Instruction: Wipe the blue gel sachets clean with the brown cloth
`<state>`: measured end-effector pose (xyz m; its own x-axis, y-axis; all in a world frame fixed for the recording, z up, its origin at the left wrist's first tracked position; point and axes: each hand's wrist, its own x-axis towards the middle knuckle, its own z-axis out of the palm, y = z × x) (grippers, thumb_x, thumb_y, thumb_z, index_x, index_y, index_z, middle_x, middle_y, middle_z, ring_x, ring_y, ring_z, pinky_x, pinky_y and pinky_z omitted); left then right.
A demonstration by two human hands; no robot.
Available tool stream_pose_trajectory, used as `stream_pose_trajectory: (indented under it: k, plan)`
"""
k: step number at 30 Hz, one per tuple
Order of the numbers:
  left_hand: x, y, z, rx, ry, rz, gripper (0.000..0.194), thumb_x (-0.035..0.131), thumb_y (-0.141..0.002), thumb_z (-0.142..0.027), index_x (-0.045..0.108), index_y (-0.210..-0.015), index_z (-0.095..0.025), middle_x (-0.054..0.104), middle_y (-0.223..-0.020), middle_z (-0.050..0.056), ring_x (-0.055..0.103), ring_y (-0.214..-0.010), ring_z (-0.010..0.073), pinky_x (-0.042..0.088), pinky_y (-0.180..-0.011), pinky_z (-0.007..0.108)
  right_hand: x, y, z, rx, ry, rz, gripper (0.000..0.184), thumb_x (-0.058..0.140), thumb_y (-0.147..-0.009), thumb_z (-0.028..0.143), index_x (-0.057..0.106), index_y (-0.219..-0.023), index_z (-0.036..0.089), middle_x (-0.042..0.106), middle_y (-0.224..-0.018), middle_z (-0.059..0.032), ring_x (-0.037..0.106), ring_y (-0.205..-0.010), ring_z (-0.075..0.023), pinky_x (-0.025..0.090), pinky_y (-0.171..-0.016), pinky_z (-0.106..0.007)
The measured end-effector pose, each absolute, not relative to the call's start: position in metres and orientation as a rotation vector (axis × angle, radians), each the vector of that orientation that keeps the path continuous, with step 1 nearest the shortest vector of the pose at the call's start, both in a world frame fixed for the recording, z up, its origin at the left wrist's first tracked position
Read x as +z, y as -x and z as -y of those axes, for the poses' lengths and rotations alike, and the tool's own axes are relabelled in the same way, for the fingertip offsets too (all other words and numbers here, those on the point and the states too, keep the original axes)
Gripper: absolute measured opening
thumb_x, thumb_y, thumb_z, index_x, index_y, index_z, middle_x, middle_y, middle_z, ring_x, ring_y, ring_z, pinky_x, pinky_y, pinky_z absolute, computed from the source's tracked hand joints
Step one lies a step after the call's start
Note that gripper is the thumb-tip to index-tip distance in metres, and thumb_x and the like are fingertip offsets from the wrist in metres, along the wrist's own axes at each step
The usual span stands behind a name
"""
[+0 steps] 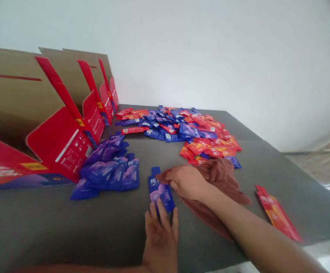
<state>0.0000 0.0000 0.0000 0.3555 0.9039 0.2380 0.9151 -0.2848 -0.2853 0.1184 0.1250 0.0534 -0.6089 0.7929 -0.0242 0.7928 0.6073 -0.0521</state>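
A blue pouch (pixel 162 189) with purple artwork lies flat on the grey table (pixel 119 223). The fingers of my left hand (pixel 161 229) are stretched out over its lower end, pressing on it. My right hand (pixel 186 181) is closed round a bunched brown cloth (pixel 224 178), whose tip touches the pouch's upper part. The rest of the cloth spreads to the right under my forearm. Left of the pouch is a pile of similar blue pouches (pixel 108 170). One red pouch (pixel 278 214) lies alone right of my right forearm.
Open red cardboard boxes (pixel 59 151) stand in a row along the left, flaps raised. Farther back, a wide heap of mixed blue pouches (pixel 165 125) and red pouches (pixel 213 144) covers the table near the white wall (pixel 182 57).
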Motion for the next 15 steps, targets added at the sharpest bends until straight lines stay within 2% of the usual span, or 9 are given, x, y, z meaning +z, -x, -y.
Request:
stream_pose_trajectory:
  k: [5, 8, 15]
  plan:
    - [-0.001, 0.005, -0.004, 0.007, 2.287, 1.584, 0.045, 0.064, -0.069, -0.035, 0.053, -0.113, -0.034, 0.057, -0.118, 0.021, 0.051, -0.107, 0.0363, 0.047, -0.083, 0.049, 0.061, -0.112, -0.115, 0.208, 1.1, 2.912, 0.021, 0.043, -0.081, 0.023, 0.064, -0.083, 0.02, 0.067, -0.082, -0.0042, 0.057, -0.081, -0.0189, 0.035, -0.075, -0.03]
    - [0.0, 0.004, -0.004, 0.064, 2.332, 1.594, 0.043, 0.063, -0.07, -0.033, 0.053, -0.112, -0.035, 0.058, -0.117, 0.02, 0.051, -0.106, 0.0356, 0.047, -0.083, 0.049, 0.059, -0.103, -0.11, 0.275, 0.979, 2.932, 0.02, 0.045, -0.08, 0.024, 0.064, -0.085, 0.02, 0.067, -0.085, -0.0039, 0.057, -0.081, -0.0183, 0.035, -0.074, -0.03]
    - [0.0, 0.003, -0.003, 0.035, 2.283, 1.609, 0.047, 0.066, -0.067, -0.032, 0.053, -0.113, -0.032, 0.055, -0.118, 0.025, 0.05, -0.107, 0.0385, 0.046, -0.085, 0.049, 0.056, -0.093, -0.119, 0.228, 1.176, 2.906, 0.026, 0.041, -0.083, 0.023, 0.064, -0.094, 0.022, 0.067, -0.088, -0.0048, 0.058, -0.083, -0.0177, 0.035, -0.075, -0.03]
